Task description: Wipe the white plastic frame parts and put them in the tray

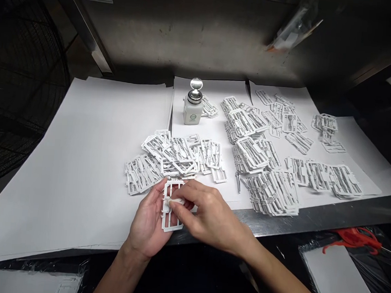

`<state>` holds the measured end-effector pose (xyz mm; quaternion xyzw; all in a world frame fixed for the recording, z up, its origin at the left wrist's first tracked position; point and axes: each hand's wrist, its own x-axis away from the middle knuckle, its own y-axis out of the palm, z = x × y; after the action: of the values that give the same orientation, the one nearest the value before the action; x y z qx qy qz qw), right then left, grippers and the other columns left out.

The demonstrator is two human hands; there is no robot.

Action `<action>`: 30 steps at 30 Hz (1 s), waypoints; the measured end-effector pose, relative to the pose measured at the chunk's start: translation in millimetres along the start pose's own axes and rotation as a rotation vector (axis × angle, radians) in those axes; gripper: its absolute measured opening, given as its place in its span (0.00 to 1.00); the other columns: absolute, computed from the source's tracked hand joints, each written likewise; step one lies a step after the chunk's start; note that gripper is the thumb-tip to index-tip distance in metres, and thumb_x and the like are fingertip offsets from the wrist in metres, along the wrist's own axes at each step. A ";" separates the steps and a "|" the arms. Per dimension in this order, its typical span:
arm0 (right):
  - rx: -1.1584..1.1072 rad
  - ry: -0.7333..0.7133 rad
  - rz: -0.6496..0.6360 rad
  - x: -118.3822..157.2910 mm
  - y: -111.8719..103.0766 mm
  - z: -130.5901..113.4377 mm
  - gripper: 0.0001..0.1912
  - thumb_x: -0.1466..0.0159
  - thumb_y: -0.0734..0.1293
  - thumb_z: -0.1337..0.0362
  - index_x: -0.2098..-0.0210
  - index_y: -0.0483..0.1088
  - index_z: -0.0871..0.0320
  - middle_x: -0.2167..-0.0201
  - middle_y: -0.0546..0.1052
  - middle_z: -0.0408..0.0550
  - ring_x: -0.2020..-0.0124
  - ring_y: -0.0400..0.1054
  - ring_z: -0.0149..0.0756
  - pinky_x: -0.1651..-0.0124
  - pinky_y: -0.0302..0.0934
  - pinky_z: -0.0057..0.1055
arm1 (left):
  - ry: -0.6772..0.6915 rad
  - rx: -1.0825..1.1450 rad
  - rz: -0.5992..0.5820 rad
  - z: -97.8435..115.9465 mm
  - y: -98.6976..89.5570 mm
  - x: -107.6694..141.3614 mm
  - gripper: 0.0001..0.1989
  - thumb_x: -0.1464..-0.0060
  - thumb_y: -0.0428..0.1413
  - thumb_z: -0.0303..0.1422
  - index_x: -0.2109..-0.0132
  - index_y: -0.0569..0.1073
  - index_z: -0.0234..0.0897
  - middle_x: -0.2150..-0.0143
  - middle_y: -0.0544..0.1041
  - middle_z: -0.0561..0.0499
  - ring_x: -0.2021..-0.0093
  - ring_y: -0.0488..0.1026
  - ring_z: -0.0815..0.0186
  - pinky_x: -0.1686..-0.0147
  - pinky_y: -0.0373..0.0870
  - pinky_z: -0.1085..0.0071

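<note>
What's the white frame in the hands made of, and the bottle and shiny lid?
White frame: probably matte plastic, because its thin bars look moulded. Bottle: smooth and whitish, maybe plastic or frosted glass. Lid: likely polished metal, because it gleams.

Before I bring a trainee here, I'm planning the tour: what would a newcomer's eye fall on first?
Likely the left hand, low in the middle, holding a white frame, and the right hand pinching a small white piece over it. Behind them, a bottle stands upright with its shiny round lid raised. At lower right, a red object stands out by colour.
</note>
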<state>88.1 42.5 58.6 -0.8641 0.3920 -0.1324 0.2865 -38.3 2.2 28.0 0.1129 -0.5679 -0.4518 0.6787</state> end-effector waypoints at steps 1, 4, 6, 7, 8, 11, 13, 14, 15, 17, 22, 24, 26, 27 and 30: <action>-0.014 0.008 0.010 0.8 -1.1 0.9 0.07 0.37 0.63 0.68 0.62 0.72 0.59 0.67 0.73 0.47 0.67 0.67 0.34 0.63 0.62 0.30 | 0.009 -0.004 0.001 0.0 0.4 0.1 0.11 0.43 0.50 0.33 0.59 0.74 0.31 0.66 0.77 0.47 0.66 0.75 0.64 0.63 0.74 0.68; -0.052 0.021 0.074 0.4 -2.4 2.6 0.06 0.37 0.63 0.68 0.64 0.72 0.58 0.69 0.73 0.47 0.67 0.67 0.34 0.63 0.61 0.30 | 0.019 -0.014 0.046 -1.0 1.4 0.0 0.11 0.43 0.50 0.32 0.59 0.74 0.31 0.68 0.77 0.47 0.67 0.75 0.63 0.63 0.74 0.67; -0.054 0.017 0.098 -0.9 -1.1 2.2 0.07 0.37 0.62 0.67 0.63 0.72 0.59 0.69 0.73 0.47 0.68 0.66 0.34 0.64 0.61 0.29 | -0.002 -0.008 0.060 -2.1 2.1 -0.7 0.11 0.43 0.50 0.33 0.62 0.74 0.31 0.70 0.76 0.48 0.68 0.75 0.63 0.64 0.74 0.67; -0.048 0.013 0.093 -1.2 -0.5 1.7 0.07 0.37 0.62 0.67 0.63 0.72 0.59 0.69 0.72 0.47 0.68 0.66 0.34 0.65 0.61 0.29 | -0.018 -0.001 0.056 -2.5 2.6 -1.2 0.11 0.43 0.50 0.33 0.64 0.74 0.31 0.71 0.76 0.48 0.68 0.75 0.63 0.64 0.74 0.67; -0.042 0.010 0.073 -1.1 0.0 1.1 0.06 0.37 0.63 0.67 0.63 0.72 0.59 0.69 0.72 0.47 0.69 0.66 0.33 0.65 0.61 0.29 | -0.031 0.009 0.043 -2.7 3.2 -1.7 0.12 0.43 0.49 0.34 0.65 0.74 0.31 0.73 0.76 0.48 0.69 0.75 0.63 0.65 0.74 0.67; -0.043 0.017 0.013 2.2 0.6 -0.7 0.06 0.38 0.63 0.68 0.64 0.72 0.58 0.70 0.71 0.46 0.69 0.65 0.33 0.66 0.61 0.29 | -0.050 0.029 -0.003 -2.4 5.3 -2.9 0.14 0.42 0.48 0.34 0.67 0.75 0.30 0.74 0.75 0.48 0.69 0.75 0.63 0.64 0.74 0.68; -0.075 0.019 0.027 6.2 2.0 -1.3 0.06 0.37 0.63 0.68 0.64 0.72 0.58 0.69 0.71 0.46 0.68 0.65 0.33 0.64 0.61 0.28 | -0.052 0.035 0.001 -2.0 5.8 -3.5 0.14 0.42 0.48 0.34 0.64 0.75 0.29 0.71 0.77 0.47 0.67 0.76 0.62 0.63 0.73 0.67; -0.088 0.012 0.036 8.5 3.2 -1.4 0.06 0.37 0.62 0.68 0.63 0.71 0.58 0.68 0.72 0.46 0.67 0.66 0.33 0.63 0.61 0.28 | -0.057 0.037 0.019 -1.9 5.6 -3.7 0.14 0.42 0.48 0.35 0.63 0.75 0.29 0.70 0.77 0.46 0.67 0.76 0.62 0.63 0.73 0.67; -0.096 0.000 0.035 11.0 4.6 -1.4 0.06 0.37 0.62 0.69 0.63 0.71 0.59 0.68 0.72 0.47 0.66 0.66 0.33 0.62 0.61 0.28 | -0.060 0.038 0.036 -2.0 5.0 -3.8 0.14 0.43 0.49 0.35 0.63 0.75 0.29 0.68 0.78 0.46 0.66 0.76 0.61 0.63 0.73 0.67; -0.092 -0.023 0.000 16.4 6.7 -0.8 0.06 0.38 0.62 0.69 0.63 0.71 0.59 0.67 0.72 0.47 0.65 0.66 0.34 0.61 0.61 0.28 | -0.061 0.036 0.049 -2.3 2.8 -3.7 0.13 0.43 0.50 0.35 0.63 0.75 0.30 0.66 0.78 0.46 0.65 0.76 0.61 0.63 0.73 0.66; -0.114 0.023 0.017 26.9 5.1 2.5 0.07 0.37 0.62 0.68 0.61 0.70 0.57 0.65 0.72 0.48 0.65 0.66 0.34 0.62 0.62 0.29 | -0.064 -0.034 -0.041 -3.0 -0.9 -3.7 0.17 0.42 0.47 0.36 0.58 0.75 0.28 0.63 0.78 0.42 0.61 0.76 0.57 0.61 0.73 0.63; -0.147 0.026 0.077 27.3 6.5 3.2 0.07 0.36 0.62 0.68 0.60 0.70 0.57 0.65 0.71 0.47 0.64 0.66 0.33 0.60 0.63 0.29 | -0.065 -0.044 -0.038 -3.6 0.0 -4.7 0.17 0.42 0.47 0.36 0.57 0.75 0.27 0.62 0.78 0.41 0.60 0.75 0.57 0.61 0.73 0.62; -0.158 0.002 0.096 26.4 9.9 3.4 0.07 0.36 0.61 0.68 0.60 0.70 0.57 0.65 0.71 0.48 0.63 0.66 0.34 0.58 0.63 0.29 | -0.056 -0.029 -0.003 -4.6 1.8 -6.2 0.16 0.42 0.48 0.36 0.59 0.75 0.28 0.62 0.78 0.42 0.60 0.76 0.57 0.60 0.73 0.63; -0.150 -0.013 0.081 26.1 11.5 3.5 0.07 0.36 0.61 0.68 0.60 0.70 0.57 0.65 0.71 0.48 0.63 0.66 0.34 0.58 0.63 0.30 | -0.054 -0.016 0.016 -5.1 2.7 -7.0 0.15 0.43 0.49 0.36 0.59 0.75 0.29 0.62 0.78 0.43 0.60 0.76 0.58 0.59 0.73 0.63; -0.106 -0.020 0.005 28.0 11.5 4.8 0.07 0.37 0.60 0.69 0.62 0.70 0.58 0.66 0.71 0.49 0.64 0.66 0.36 0.59 0.63 0.31 | -0.067 0.011 0.033 -5.9 4.5 -8.9 0.15 0.43 0.49 0.35 0.59 0.75 0.29 0.63 0.78 0.43 0.60 0.76 0.59 0.58 0.73 0.63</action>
<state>101.7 17.3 48.0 -0.8784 0.3977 -0.1023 0.2445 -30.5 9.2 23.1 0.0922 -0.5947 -0.4409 0.6659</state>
